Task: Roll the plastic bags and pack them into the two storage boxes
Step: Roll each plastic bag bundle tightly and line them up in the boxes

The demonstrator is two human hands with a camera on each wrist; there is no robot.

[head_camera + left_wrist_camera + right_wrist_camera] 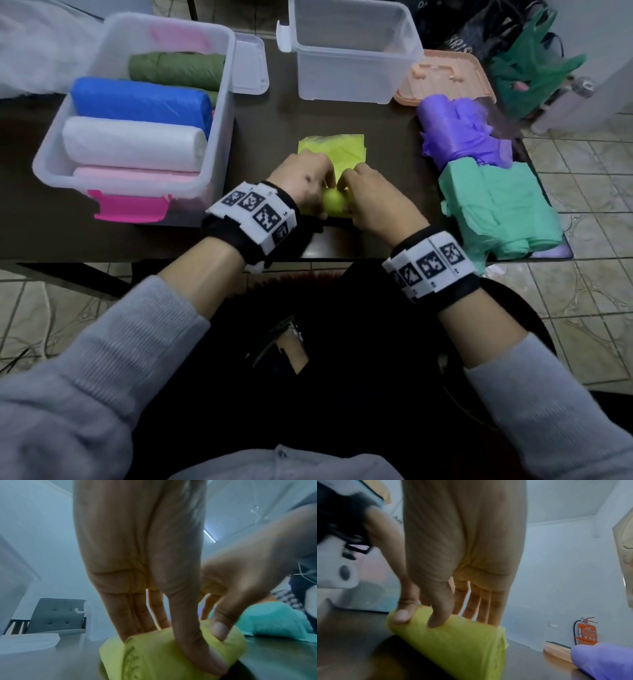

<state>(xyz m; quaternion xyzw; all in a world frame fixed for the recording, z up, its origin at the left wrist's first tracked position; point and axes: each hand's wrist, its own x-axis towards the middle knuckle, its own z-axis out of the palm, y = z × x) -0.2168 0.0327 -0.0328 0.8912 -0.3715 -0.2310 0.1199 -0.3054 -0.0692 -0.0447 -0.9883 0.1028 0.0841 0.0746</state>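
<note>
Dark table (pixel 267 113) over tiled floor (pixel 582 308) – both hands gripping yellow-green bag (pixel 334 154)

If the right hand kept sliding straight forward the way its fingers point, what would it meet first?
Most likely the unrolled flat part of the yellow plastic bag ahead of the right hand; farther on stands the empty clear storage box.

My left hand (pixel 305 183) and right hand (pixel 371 198) sit side by side, nearly touching, both palm-down with wrists raised. Each pinches the yellow roll (pixel 334 202) beneath it, thumb on my side, fingers (pixel 137 615) held fairly straight over the far side. Both forearms reach forward, sleeves pushed back, marker bands around the wrists
</note>
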